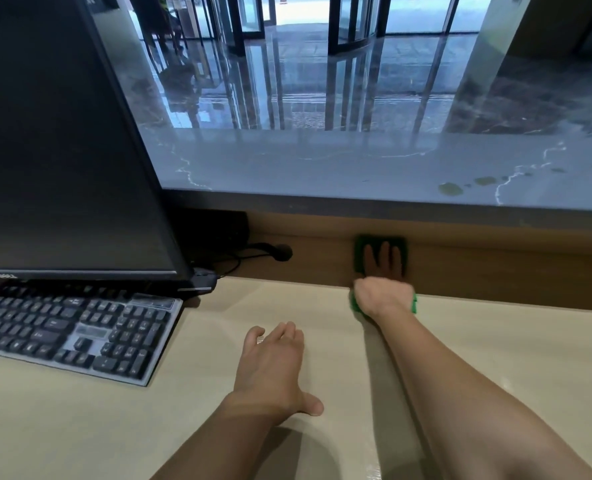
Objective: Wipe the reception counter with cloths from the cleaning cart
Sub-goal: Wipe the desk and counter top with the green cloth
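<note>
The right hand (382, 292) is at the centre right of the frame, where the pale desk (495, 358) meets the wooden back panel (495, 268). It presses a green cloth (361, 251) flat against that panel. Its fingers look spread and straight on the cloth, in shadow under the overhang, not curled round it. Bits of green stick out on both sides of the wrist. The left hand (273, 365) rests palm down on the desk at lower centre, relaxed and holding nothing, with the thumb out to the side. Above the panel runs the grey marble counter top (322, 164), with greenish smudges (450, 189) at its right. A dark monitor (62, 133) fills the upper left, with a black keyboard (73, 337) below it.
</note>
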`<state>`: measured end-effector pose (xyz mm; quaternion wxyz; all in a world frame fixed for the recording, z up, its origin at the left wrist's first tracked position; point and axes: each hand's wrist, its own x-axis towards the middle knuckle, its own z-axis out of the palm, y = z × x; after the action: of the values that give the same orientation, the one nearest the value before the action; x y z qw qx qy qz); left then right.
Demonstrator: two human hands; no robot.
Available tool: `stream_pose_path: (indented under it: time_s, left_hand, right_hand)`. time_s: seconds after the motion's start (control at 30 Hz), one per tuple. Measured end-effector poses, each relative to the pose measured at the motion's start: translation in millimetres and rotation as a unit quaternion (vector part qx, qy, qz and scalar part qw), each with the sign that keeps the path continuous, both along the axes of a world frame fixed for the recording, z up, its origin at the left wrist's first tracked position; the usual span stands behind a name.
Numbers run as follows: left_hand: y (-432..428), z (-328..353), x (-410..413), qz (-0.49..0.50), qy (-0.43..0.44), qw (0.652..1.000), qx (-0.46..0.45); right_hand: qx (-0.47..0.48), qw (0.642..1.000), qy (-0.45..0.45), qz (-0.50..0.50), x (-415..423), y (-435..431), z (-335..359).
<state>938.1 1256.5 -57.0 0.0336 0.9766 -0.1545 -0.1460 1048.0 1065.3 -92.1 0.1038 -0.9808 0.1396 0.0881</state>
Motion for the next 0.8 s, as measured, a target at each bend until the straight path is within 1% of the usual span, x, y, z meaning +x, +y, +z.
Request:
stream_pose_path:
  time_s: [0.1, 0.2, 0.3, 0.37, 0.43, 0.5, 0.57, 0.7, 0.8]
  left_hand:
    - [1.6, -2.0, 0.5, 0.0, -0.001, 1.0, -0.008]
    - [0.9, -1.6, 1.0, -0.002, -0.002, 1.0, -0.006]
    - [-2.5, 1.0, 0.7, 0.002, -0.002, 1.0, 0.009]
    - [-4.4, 3.1, 0.4, 0.002, -0.004, 1.0, 0.019]
    - [-5.2, 5.1, 0.2, 0.005, -0.001, 1.0, 0.019]
    - [-5.6, 6.8, -0.6, 0.007, 0.005, 1.0, 0.024]
    - [-5.6, 7.8, -1.3, 0.007, 0.011, 0.999, 0.036]
    - [-5.9, 8.5, -2.1, 0.011, 0.021, 0.999, 0.042]
    - [-5.2, 6.8, -3.0, 0.009, 0.023, 0.999, 0.042]
  right_hand:
    - [0.034, 0.992, -0.008, 0.123, 9.1, 60.0, 0.5]
    - [0.03, 0.973, -0.012, 0.229, 1.4, 93.7, 2.8]
    - [0.019, 0.958, -0.016, 0.285, -7.3, 84.8, 5.7]
    - [0.016, 0.957, -0.012, 0.29, -12.9, 63.8, 6.8]
    - [0.019, 0.967, -0.014, 0.252, -18.5, 33.4, 6.8]
    - [0.02, 0.983, -0.022, 0.182, -23.5, -5.9, 7.0]
    - [-0.005, 0.993, -0.023, 0.115, -29.1, -49.3, 6.5]
    - [-0.056, 0.998, -0.001, -0.011, -49.7, -127.0, 6.6]
    - [-0.065, 0.995, 0.017, -0.073, -62.2, -147.1, 6.6]
